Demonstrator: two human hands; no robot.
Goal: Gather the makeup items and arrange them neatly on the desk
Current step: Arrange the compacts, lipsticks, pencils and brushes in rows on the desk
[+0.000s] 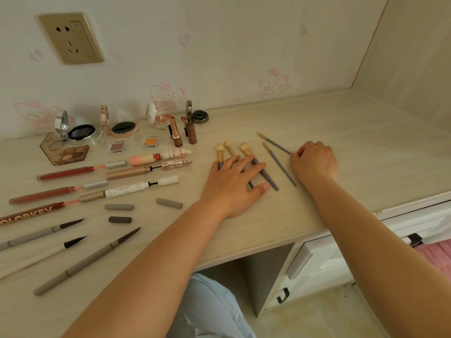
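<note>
Nearest on the pale wooden desk point(341, 132), at the left, lie three uncapped liner pens point(86, 262), tips pointing up and right, with three loose caps point(119, 206) just beyond them. Farther back sit three lip gloss tubes point(66, 172) with wands pulled partway out, two mascaras, and a decorated lipstick.

The left hand point(231, 184) rests flat, palm down, fingers spread wide, lying across the handles of three fluffy-headed brushes point(258, 164); it presses on them rather than gripping. The right hand point(314, 162) is curled loosely, knuckles up, its fingertips at the end of a thin grey brush point(273, 141); whether they actually pinch it cannot be told. Another thin brush point(280, 164) lies between the two hands.

At the back by the wall, an open eyeshadow palette point(70, 153) shows brown pans, two small clear cases hold single shadows, several cushion compacts point(81, 131) stand open with dark inserts, and two lipsticks point(176, 134) stand upright.
</note>
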